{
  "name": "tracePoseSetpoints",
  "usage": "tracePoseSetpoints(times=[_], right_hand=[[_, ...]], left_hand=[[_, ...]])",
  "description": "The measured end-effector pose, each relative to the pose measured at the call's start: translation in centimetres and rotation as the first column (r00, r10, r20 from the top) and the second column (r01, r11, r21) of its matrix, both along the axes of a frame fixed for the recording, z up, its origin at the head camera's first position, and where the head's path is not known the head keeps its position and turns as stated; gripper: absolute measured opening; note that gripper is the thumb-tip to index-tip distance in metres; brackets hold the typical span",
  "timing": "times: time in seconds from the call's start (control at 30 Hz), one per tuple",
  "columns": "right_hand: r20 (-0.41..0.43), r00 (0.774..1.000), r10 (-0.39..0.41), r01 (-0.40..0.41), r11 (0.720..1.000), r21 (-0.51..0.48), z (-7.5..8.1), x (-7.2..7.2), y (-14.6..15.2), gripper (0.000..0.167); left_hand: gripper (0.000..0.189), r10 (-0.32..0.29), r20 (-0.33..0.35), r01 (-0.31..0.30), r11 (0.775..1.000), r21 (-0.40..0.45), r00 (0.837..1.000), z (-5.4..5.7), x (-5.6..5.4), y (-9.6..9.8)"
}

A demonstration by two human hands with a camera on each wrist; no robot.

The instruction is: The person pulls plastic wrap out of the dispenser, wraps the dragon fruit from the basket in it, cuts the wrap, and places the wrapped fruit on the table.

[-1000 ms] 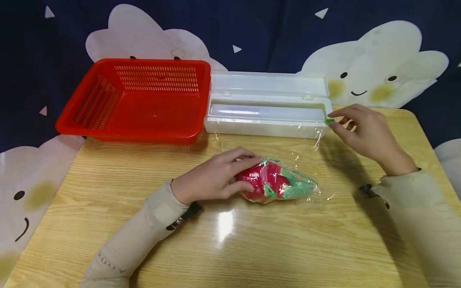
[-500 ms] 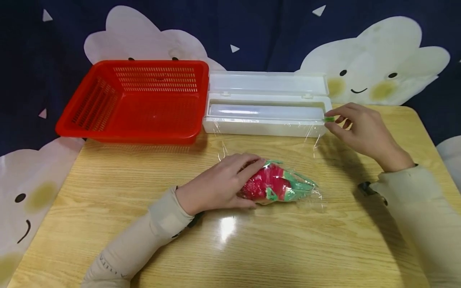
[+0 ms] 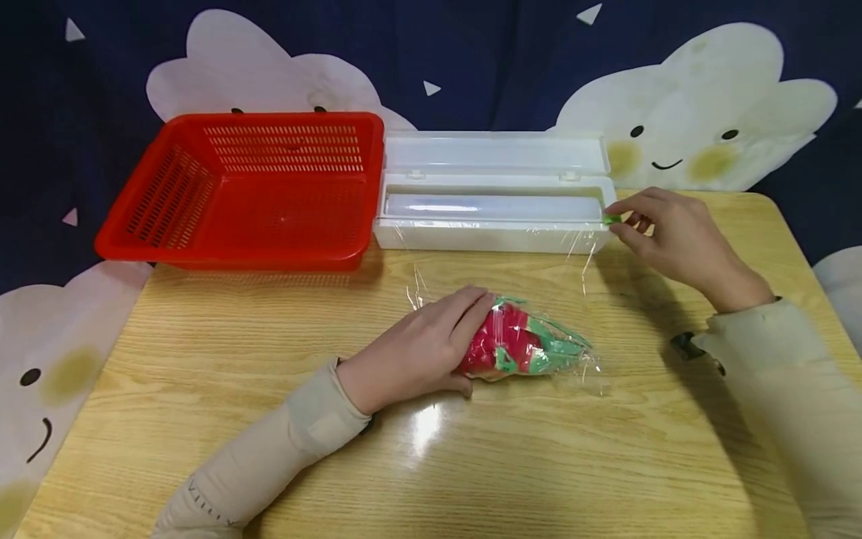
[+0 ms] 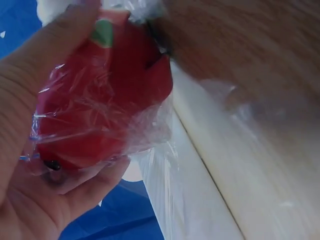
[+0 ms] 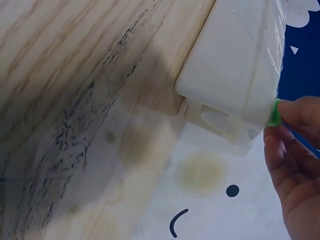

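Note:
A red dragon fruit with green scale tips [image 3: 505,348] lies on the table, wrapped in clear cling film. My left hand [image 3: 424,352] grips its left end, thumb on the near side; the left wrist view shows fingers and thumb round the filmed fruit [image 4: 110,95]. Behind it stands a white cling film dispenser [image 3: 491,236], lid raised, a film roll [image 3: 491,206] inside. Film stretches from its front edge toward the fruit. At the dispenser's right end my right hand [image 3: 687,236] pinches a small green slider [image 5: 275,114] between thumb and index finger.
A red plastic basket [image 3: 283,258] stands left of the dispenser, close against it. The wooden table [image 3: 539,464] reaches back to a dark blue curtain [image 3: 485,60] with cloud faces. Light glares off the tabletop near my left wrist.
My left hand has shifted a little over the fruit, and its thumb has come down to the near side. The right hand stays at the green slider. The head view has shifted slightly.

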State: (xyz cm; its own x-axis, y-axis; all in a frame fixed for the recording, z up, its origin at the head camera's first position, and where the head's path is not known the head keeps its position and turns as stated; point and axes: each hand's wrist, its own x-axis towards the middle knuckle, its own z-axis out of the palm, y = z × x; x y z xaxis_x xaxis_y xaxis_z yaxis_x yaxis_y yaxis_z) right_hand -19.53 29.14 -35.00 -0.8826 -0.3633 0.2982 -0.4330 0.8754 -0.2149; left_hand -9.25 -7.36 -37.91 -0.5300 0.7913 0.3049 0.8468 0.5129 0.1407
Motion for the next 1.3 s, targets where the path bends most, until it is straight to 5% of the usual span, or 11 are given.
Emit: tracePoseSetpoints(times=[0.17, 0.83, 1.3], right_hand=[[-0.003, 1.0, 0.006, -0.006, 1.0, 0.011, 0.09, -0.12, 0.03, 0.019], [-0.042, 0.998, 0.044, -0.043, 0.999, 0.028, 0.07, -0.47, -0.27, 0.015], [-0.059, 0.996, 0.069, -0.067, 0.997, 0.039, 0.1, -0.72, -0.13, 0.015]], left_hand=[[0.107, -0.001, -0.059, 0.0, 1.0, -0.025, 0.998, -0.19, -0.06, 0.05], [0.101, -0.054, -0.074, 0.049, 0.997, -0.063, 0.996, 0.24, -0.42, -0.42], [0.095, -0.085, -0.002, 0.084, 0.994, -0.076, 0.996, 0.42, -0.83, -0.66]])
